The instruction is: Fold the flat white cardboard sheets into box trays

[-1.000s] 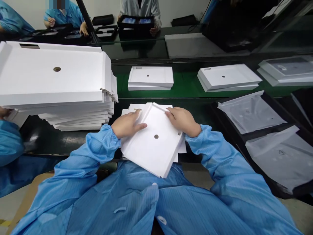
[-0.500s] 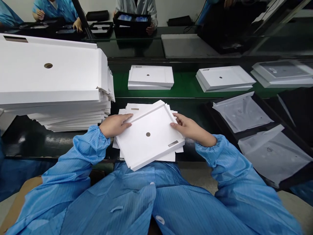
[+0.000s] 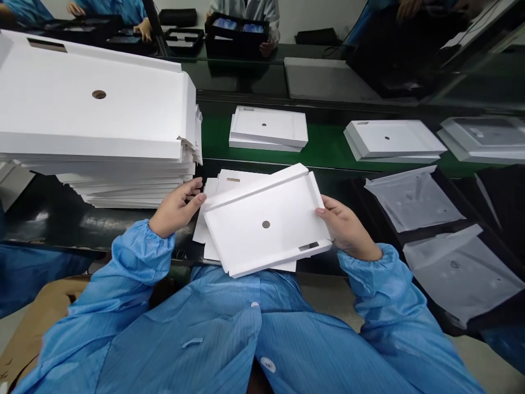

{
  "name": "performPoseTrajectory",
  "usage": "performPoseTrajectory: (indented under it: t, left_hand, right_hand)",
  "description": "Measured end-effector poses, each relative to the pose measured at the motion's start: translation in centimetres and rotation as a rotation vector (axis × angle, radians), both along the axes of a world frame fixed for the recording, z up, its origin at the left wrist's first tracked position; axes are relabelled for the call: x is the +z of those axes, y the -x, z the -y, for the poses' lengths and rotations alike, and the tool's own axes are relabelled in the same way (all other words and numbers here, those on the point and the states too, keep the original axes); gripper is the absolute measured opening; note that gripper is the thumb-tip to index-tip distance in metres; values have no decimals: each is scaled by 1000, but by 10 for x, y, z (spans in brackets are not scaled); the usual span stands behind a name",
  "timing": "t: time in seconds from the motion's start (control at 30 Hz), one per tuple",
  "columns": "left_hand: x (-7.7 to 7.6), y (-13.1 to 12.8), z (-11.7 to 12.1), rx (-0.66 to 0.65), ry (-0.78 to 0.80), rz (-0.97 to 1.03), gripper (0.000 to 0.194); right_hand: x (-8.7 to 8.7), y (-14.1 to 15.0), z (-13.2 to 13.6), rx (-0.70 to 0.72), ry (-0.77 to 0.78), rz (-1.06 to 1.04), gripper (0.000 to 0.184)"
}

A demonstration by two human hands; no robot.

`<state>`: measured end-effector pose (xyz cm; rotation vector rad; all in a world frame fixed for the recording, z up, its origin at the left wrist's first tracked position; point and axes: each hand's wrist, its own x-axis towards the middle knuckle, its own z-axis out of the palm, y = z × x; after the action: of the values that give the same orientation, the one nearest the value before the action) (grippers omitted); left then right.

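Observation:
A white cardboard tray (image 3: 283, 205) with folded-up edges, a round hole and a slot lies tilted in front of me. My right hand (image 3: 348, 225) grips its right edge, thumb on top and fingers at the side. Just off its left edge is my left hand (image 3: 177, 207), fingers apart and holding nothing. Under the tray, more flat white card pieces (image 3: 235, 178) rest at the bench edge. To the left rises a tall stack of larger white cardboard trays (image 3: 135, 117), the top one also with a round hole and slot.
On the green belt stand white trays in pairs (image 3: 268, 127), another pair (image 3: 396, 139) and trays with a translucent cover (image 3: 488, 134). Translucent bags (image 3: 463, 268) lie in a black case at right. Co-workers' hands (image 3: 143, 30) and black cases (image 3: 237, 35) are across the line.
My left hand has let go of the tray's left edge and moved left. The tray has turned slightly and shifted right with my right hand. The view has shifted too.

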<state>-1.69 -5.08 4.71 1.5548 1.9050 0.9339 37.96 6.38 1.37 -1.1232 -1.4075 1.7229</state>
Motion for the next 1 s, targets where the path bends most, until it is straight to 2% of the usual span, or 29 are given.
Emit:
performPoseTrajectory:
  t: [0.1, 0.17, 0.3, 0.4, 0.47, 0.6, 0.67, 0.77, 0.83, 0.9, 1.0]
  left_hand:
    - [-21, -1, 15, -15, 41, 257, 86]
    - [-32, -8, 22, -59, 104, 411, 86]
    - [-38, -29, 31, -100, 140, 579, 87]
    - [-30, -36, 33, -122, 113, 589, 90]
    - [-20, -32, 32, -130, 93, 527, 90]
    - [6, -14, 18, -135, 61, 143, 80]
    - [17, -11, 5, -182, 106, 22, 82]
    - [27, -17, -12, -296, 258, -7, 97]
    - [30, -22, -20, -312, 290, -50, 98]
    - [34, -24, -23, -326, 274, -82, 81]
    - [41, -21, -20, -441, 295, -29, 49]
  right_hand:
    - [-7, -10, 3, -52, 53, -2, 57]
    - [-10, -14, 5, -73, 63, 10, 57]
    - [-12, -20, 8, -52, -1, 82, 57]
    - [-8, -21, 9, -36, -75, 174, 59]
    - [-1, -19, 8, -33, -89, 205, 62]
    - [22, -9, -3, 56, -32, 123, 66]
    - [36, 0, -12, 165, 21, 41, 65]
    - [52, 17, -23, 284, 75, -54, 66]
    - [60, 28, -27, 330, 94, -102, 67]
    - [64, 35, -28, 374, 108, -146, 67]
    - [67, 40, -25, 439, 96, -179, 64]
